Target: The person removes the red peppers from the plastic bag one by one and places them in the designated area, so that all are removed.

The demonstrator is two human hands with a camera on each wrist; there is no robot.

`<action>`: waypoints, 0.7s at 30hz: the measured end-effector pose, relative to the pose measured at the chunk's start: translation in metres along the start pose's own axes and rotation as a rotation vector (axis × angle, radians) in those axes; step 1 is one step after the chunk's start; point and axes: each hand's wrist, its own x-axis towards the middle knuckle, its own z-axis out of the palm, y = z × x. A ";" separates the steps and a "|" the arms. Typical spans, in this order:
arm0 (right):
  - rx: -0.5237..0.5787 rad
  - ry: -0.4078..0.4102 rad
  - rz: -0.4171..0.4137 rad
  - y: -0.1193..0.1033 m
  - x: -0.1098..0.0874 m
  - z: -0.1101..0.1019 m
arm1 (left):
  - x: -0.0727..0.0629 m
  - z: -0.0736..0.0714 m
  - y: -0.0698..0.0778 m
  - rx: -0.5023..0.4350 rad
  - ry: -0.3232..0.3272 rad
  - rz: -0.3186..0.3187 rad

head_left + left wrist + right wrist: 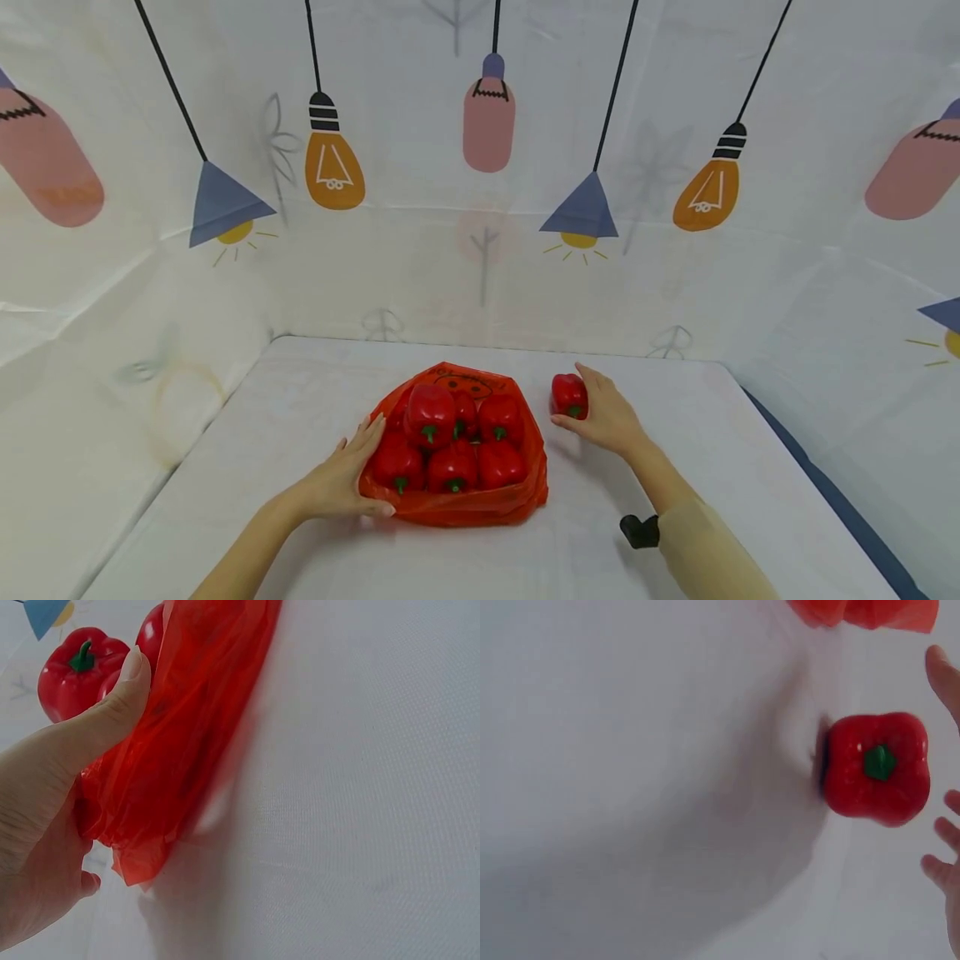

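A red plastic bag [487,502] rests on the white table, its mouth spread wide around several red bell peppers [453,467] with green stems. My left hand [348,475] holds the bag's left side, thumb along the front and fingers behind. In the left wrist view the thumb [112,712] lies over the red film, near a bell pepper [79,671]. To the right of the bag, a single red bell pepper [877,769] sits on the table. My right hand [603,417] is beside it, thumb and fingers spread around it; the right wrist view shows a gap between fingertips and pepper.
The white table [315,383] ends at a back wall [420,275] covered with printed lamps and bulbs. A dark blue strip [825,492] runs along the right edge. A dark heart-shaped piece [640,531] is at the right sleeve's cuff.
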 end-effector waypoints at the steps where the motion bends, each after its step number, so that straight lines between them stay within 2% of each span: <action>1: 0.009 0.031 -0.016 -0.002 -0.002 -0.001 | 0.000 0.000 0.000 0.002 -0.001 -0.001; 6: 0.090 0.186 -0.103 -0.012 -0.008 -0.012 | 0.000 -0.001 0.000 -0.009 0.002 -0.003; 9: 0.108 0.244 -0.148 -0.016 -0.008 -0.019 | 0.000 -0.002 0.001 -0.012 0.005 -0.001; 15: 0.138 0.314 -0.241 -0.028 -0.006 -0.030 | 0.001 -0.001 0.001 0.001 0.003 -0.001; 21: 0.153 0.329 -0.347 -0.046 -0.002 -0.038 | 0.000 -0.001 0.001 -0.012 -0.001 -0.006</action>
